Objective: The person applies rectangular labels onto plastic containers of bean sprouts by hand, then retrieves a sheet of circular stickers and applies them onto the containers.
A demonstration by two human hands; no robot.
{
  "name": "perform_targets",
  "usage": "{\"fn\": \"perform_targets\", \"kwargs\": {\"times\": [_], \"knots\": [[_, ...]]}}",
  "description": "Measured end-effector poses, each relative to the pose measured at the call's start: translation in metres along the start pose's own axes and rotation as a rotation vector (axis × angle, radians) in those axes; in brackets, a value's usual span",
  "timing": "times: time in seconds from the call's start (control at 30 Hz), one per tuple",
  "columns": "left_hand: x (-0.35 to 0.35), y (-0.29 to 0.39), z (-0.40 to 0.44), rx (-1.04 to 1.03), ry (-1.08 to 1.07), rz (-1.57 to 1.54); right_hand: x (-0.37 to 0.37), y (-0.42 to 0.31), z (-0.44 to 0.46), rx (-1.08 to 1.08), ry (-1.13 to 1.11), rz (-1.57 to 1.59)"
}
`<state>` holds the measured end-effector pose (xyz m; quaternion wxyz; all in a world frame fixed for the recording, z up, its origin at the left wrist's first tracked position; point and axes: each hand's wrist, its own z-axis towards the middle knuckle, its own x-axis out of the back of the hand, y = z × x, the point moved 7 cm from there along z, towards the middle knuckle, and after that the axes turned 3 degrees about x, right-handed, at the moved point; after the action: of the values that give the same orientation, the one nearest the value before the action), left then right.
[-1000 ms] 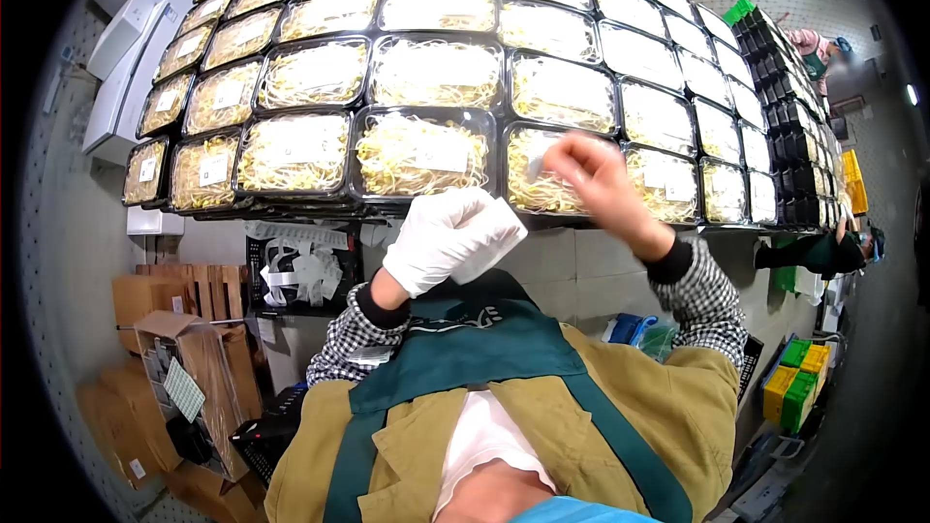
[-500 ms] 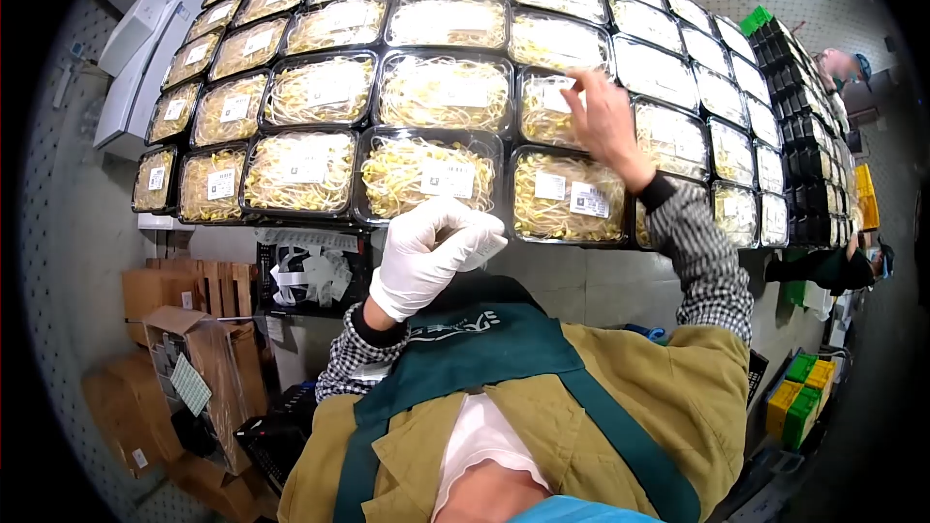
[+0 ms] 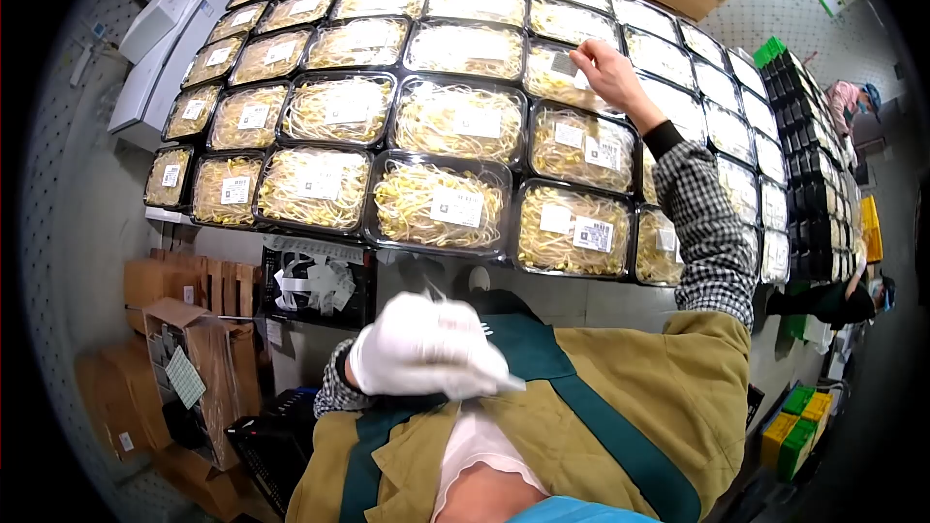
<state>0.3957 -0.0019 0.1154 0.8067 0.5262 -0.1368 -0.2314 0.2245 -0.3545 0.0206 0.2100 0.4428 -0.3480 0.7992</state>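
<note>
Has reached farther with the bare right hand (image 3: 608, 73) than half a second ago: then over the second row from the near edge, now at a sprout pack (image 3: 554, 87) in the third row, fifth from the left. Bends those fingers down beside a grey-looking label (image 3: 561, 64), just left of the fingertips, on or just above the clear cover; cannot tell whether pinching it or only touching.

Has drawn the left hand (image 3: 426, 344), in a white glove, back from the near edge of the rows to a place over the green apron (image 3: 533, 349). Curls its blurred fingers closed, gripping a pale flat piece (image 3: 511, 384) with one edge jutting out to the right.

Leaves uncovered now the second-row pack (image 3: 562, 163) just nearer, partly hidden by the right hand before, with two white labels (image 3: 603, 153) side by side on top. Matches in this the near-row pack (image 3: 542, 244), also bearing two.

Looks, at the third-row pack, black around the rim and shiny on top, crammed with tangled yellowish-white sprouts. Lies flat there among close-set neighbours, with the right side partly behind the hand and washed pale by glare
</note>
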Motion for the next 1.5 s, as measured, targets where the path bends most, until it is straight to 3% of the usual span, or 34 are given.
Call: {"fn": "perform_targets", "kwargs": {"times": [0.07,0.1,0.17,0.23,0.3,0.33,0.37,0.4,0.47,0.53,0.57,0.63,0.67,0.7,0.73,0.77,0.83,0.9,0.93,0.97,1.0,1.03,1.1,1.17,1.2,1.23,1.3,1.33,1.4,1.5], "knots": [[0.001,0.011,0.001,-0.007,0.084,0.059,-0.021,0.009,0.016,0.09,0.012,-0.188],[0.006,0.004,0.004,0.097,0.117,0.02,-0.026,0.008,0.017,0.0,-0.04,-0.245],[0.019,-0.018,0.005,0.134,0.291,-0.316,-0.036,0.003,0.012,-0.049,-0.073,-0.341],[0.034,-0.017,0.011,-0.05,0.303,0.301,-0.032,0.007,0.01,-0.114,-0.011,-0.307],[0.04,-0.044,0.006,0.312,0.565,-0.023,-0.023,-0.002,0.004,0.065,0.147,-0.349],[0.04,-0.056,0.008,0.391,0.641,-0.143,-0.011,-0.026,0.001,0.023,0.078,-0.287],[0.047,-0.062,0.01,0.236,0.636,0.077,-0.013,-0.037,-0.007,0.095,0.119,-0.012],[0.052,-0.065,0.013,0.267,0.693,0.148,-0.013,-0.076,-0.025,-0.194,-0.199,0.359],[0.06,-0.074,0.012,0.242,0.855,0.302,-0.02,-0.15,-0.066,0.054,-0.549,1.006],[0.068,-0.084,0.01,0.218,0.871,0.4,-0.003,-0.197,-0.098,-0.073,-0.689,1.266],[0.069,-0.088,0.012,0.231,0.867,0.356,-0.006,-0.188,-0.103,-0.149,-0.663,1.147],[0.068,-0.103,0.015,0.369,0.792,0.304,0.007,-0.168,-0.079,-0.022,-0.529,1.014],[0.068,-0.112,0.012,0.406,0.741,0.26,-0.007,-0.13,-0.066,-0.105,-0.403,1.007],[0.065,-0.103,0.016,0.47,0.682,0.205,0.0,-0.098,-0.043,-0.098,-0.199,0.87],[0.063,-0.093,0.019,0.428,0.67,0.144,0.009,-0.065,-0.012,0.059,-0.027,0.525],[0.059,-0.087,0.019,0.387,0.66,0.083,0.017,-0.038,0.013,0.039,0.073,0.355],[0.059,-0.07,0.013,0.291,0.568,0.097,0.005,0.028,0.063,-0.143,-0.013,0.212],[0.062,-0.053,0.019,0.307,0.814,0.075,-0.035,0.032,0.082,-0.05,-0.303,0.488],[0.072,-0.056,0.017,0.297,0.836,0.2,-0.041,-0.019,0.066,-0.091,-0.455,0.928],[0.084,-0.06,0.013,0.349,0.869,0.427,-0.029,-0.077,0.054,0.097,-0.602,0.954],[0.09,-0.072,0.01,0.37,0.926,0.408,-0.029,-0.126,0.034,0.227,-0.758,1.075],[0.094,-0.082,0.01,0.387,0.98,0.391,-0.024,-0.16,0.019,0.388,-0.764,1.079],[0.096,-0.081,0.02,0.421,1.013,0.385,-0.02,-0.192,-0.009,0.257,-0.867,1.099],[0.095,-0.088,0.021,0.484,0.965,0.231,-0.021,-0.182,-0.012,0.233,-0.73,1.037],[0.095,-0.087,0.024,0.472,0.894,0.3,-0.026,-0.165,-0.006,0.21,-0.65,1.076],[0.095,-0.087,0.024,0.454,0.852,0.337,-0.024,-0.14,0.008,0.044,-0.515,1.146],[0.091,-0.075,0.033,0.395,0.722,0.29,-0.01,-0.055,0.053,-0.026,-0.136,0.997],[0.09,-0.081,0.024,0.407,0.679,0.241,0.005,-0.01,0.074,-0.073,0.023,0.741],[0.079,-0.071,0.029,0.403,0.703,0.026,0.008,0.083,0.101,-0.147,0.032,0.142],[0.076,-0.068,0.029,0.382,0.663,-0.056,-0.017,0.117,0.114,-0.142,0.001,0.048]]}}
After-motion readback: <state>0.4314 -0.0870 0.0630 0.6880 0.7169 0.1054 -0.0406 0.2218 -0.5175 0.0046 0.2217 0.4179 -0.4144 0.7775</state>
